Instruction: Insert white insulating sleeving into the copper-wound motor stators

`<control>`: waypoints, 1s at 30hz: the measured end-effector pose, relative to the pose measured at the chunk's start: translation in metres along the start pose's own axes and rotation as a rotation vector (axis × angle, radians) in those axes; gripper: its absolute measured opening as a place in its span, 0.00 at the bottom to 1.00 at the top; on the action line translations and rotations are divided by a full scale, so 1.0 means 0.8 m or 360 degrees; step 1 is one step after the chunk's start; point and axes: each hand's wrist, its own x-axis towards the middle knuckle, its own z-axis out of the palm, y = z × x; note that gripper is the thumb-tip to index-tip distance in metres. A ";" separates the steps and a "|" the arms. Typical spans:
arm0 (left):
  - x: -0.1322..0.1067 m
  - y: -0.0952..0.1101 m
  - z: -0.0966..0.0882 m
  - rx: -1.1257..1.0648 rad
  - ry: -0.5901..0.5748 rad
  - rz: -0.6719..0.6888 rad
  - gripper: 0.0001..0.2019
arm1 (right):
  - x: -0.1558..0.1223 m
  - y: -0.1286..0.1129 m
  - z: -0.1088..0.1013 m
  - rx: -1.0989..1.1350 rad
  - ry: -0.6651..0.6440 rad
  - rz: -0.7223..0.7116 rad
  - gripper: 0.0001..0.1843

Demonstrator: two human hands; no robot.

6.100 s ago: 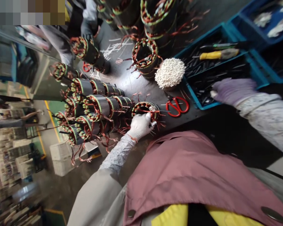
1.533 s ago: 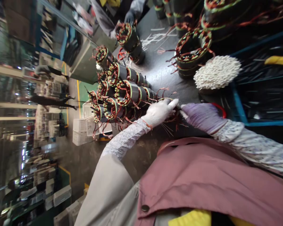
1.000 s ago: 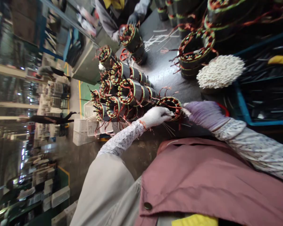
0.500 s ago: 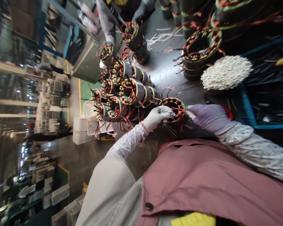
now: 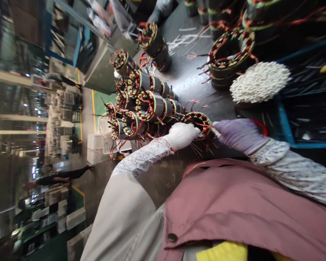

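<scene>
Stator: stands upright at the near edge of the bench, open end facing up, between the two hands. Red copper windings line its rim, and pale strands project from its near side.

Left hand: white glove, back uppermost, fingers bent. The fingertips reach over the near left part of the rim; whether they grip anything inside cannot be determined.

Right hand: purple glove, fingers nearly closed. Thumb and fingertips pinch a red lead running from the stator's right side. A red loop lies beyond this hand, partly covered by it.

Left end of bench: columns of stacked stators stand just left of the work position, loose leads hanging from several.

Far left corner: a co-worker's gray-gloved hand is near another stacked pair. Red scissors lie beside the pair; white strips are scattered to its right.

Right side of bench: a larger stator stands farther from the near edge. Just beside it is a dense white bundle. A blue bin holding black pieces adjoins on the right.
</scene>
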 end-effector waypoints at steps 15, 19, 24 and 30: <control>-0.028 0.016 0.049 -0.1779 0.1095 -0.0600 0.21 | -0.001 0.007 0.030 0.0113 0.0239 0.0064 0.21; -0.027 -0.013 0.041 -0.0752 0.1067 -0.0107 0.10 | -0.006 0.032 0.056 0.0611 0.0352 0.0142 0.22; 0.024 -0.040 0.046 -0.0165 0.0768 0.0241 0.14 | -0.012 0.037 0.052 0.0695 0.0247 0.0230 0.22; 0.050 -0.044 0.059 -0.0210 0.0869 0.0286 0.16 | -0.006 0.019 -0.001 -0.0266 -0.0042 -0.0050 0.18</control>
